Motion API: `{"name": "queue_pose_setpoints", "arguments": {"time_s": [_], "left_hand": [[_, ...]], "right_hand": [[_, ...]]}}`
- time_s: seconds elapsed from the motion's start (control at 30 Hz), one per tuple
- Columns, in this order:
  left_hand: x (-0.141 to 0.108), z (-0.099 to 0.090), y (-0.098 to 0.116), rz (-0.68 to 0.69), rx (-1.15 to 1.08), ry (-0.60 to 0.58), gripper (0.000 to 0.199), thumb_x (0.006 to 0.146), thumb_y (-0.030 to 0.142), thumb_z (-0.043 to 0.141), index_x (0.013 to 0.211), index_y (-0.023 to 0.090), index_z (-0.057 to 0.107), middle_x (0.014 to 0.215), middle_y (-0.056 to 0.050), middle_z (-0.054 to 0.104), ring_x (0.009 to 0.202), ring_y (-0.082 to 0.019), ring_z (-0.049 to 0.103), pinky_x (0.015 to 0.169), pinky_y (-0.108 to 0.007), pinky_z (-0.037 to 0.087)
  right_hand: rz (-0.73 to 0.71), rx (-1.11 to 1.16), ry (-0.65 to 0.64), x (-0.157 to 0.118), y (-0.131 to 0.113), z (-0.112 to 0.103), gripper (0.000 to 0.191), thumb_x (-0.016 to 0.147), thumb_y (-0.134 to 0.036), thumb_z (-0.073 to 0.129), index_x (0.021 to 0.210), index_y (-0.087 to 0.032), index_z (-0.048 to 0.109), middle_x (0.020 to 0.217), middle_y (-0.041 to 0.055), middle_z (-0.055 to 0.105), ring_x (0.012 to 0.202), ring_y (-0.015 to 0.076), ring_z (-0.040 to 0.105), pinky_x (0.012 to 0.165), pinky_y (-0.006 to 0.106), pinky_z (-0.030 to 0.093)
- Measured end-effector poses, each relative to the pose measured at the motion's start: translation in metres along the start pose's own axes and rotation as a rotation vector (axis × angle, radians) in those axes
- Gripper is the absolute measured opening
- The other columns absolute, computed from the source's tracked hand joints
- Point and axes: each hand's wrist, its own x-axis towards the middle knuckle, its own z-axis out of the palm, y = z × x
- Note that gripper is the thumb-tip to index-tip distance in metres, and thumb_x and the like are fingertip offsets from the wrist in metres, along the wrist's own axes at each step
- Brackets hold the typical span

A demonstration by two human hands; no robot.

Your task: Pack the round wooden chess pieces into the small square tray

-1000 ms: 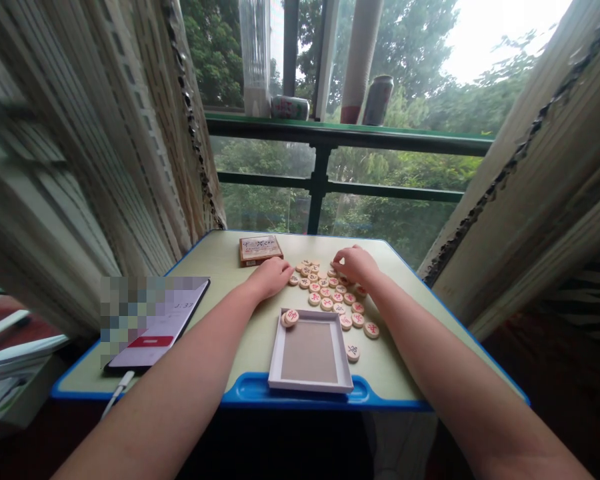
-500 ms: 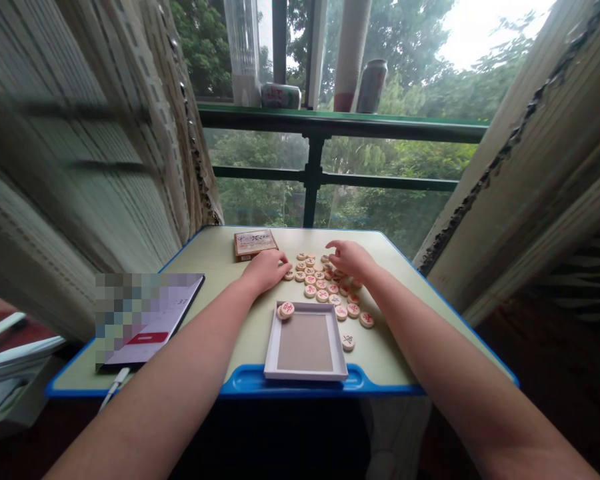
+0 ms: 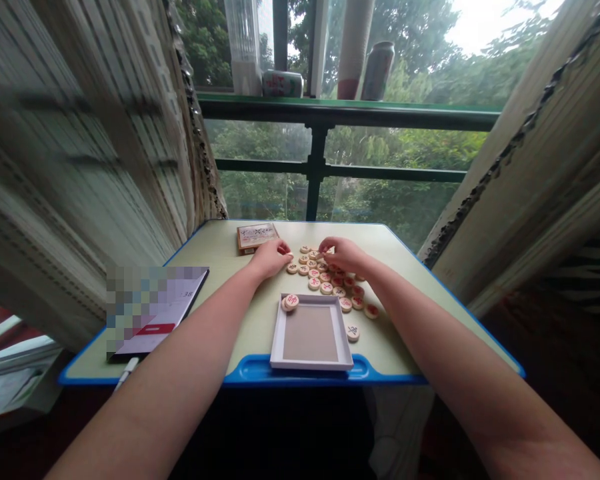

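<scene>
Left hand (image 3: 271, 259) pinches a xiangqi piece (image 3: 291, 256), right hand (image 3: 347, 254) possibly another, I cannot tell; nearer than both, two overlapping pieces (image 3: 291, 303) occupy the shallow tray (image 3: 310, 333), many loose pieces (image 3: 326, 288) outside.

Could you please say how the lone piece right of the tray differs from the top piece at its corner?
The lone piece bears a dark character, the corner piece a red one. The lone piece lies on the table; the corner piece overlaps another piece. Both are round.

Daylight is entering through the window (image 3: 390, 147) at twelve o'clock, while curtains (image 3: 100, 153) are hanging at ten and two o'clock.
</scene>
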Motion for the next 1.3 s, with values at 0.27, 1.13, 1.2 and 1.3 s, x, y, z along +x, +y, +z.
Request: {"name": "queue_pose_setpoints", "arguments": {"time_s": [0.27, 1.13, 1.2, 1.3], "left_hand": [[0.0, -0.006, 0.0, -0.016, 0.066, -0.004, 0.019, 0.067, 0.011, 0.056, 0.078, 0.014, 0.072, 0.078, -0.007, 0.07, 0.077, -0.018, 0.062, 0.073, -0.026, 0.046], [-0.036, -0.038, 0.026, 0.09, -0.055, -0.421, 0.023, 0.065, 0.028, 0.056, 0.079, 0.015, 0.068, 0.085, -0.004, 0.069, 0.082, -0.018, 0.061, 0.075, -0.027, 0.045], [-0.042, -0.044, 0.03, 0.11, -0.054, -0.537, 0.025, 0.066, 0.035, 0.06, 0.08, 0.016, 0.067, 0.085, -0.004, 0.068, 0.082, -0.018, 0.06, 0.073, -0.026, 0.043], [-0.047, -0.05, 0.035, 0.14, 0.025, -0.614, 0.037, 0.064, 0.047, 0.065, 0.085, 0.017, 0.067, 0.085, -0.003, 0.065, 0.08, -0.017, 0.057, 0.067, -0.025, 0.041]], "right_hand": [[-0.118, -0.093, 0.087, 0.015, 0.002, 0.01, 0.034, 0.076, -0.01, 0.046, 0.098, -0.019, 0.07, 0.106, 0.0042, 0.067, 0.094, 0.0166, 0.056, 0.087, 0.027, 0.038], [0.056, 0.044, 0.145, 0.004, 0.022, -0.019, 0.039, 0.069, 0.0, 0.044, 0.092, -0.015, 0.072, 0.088, 0.006, 0.071, 0.078, 0.0141, 0.061, 0.069, 0.021, 0.044], [0.053, -0.016, 0.141, 0.004, 0.026, -0.016, 0.035, 0.072, -0.005, 0.047, 0.095, -0.015, 0.071, 0.093, 0.0066, 0.071, 0.083, 0.016, 0.061, 0.076, 0.024, 0.044], [-0.022, -0.136, 0.146, 0.008, 0.029, -0.004, 0.03, 0.078, -0.015, 0.05, 0.1, -0.018, 0.07, 0.107, 0.0058, 0.068, 0.098, 0.0201, 0.056, 0.09, 0.029, 0.039]]}}
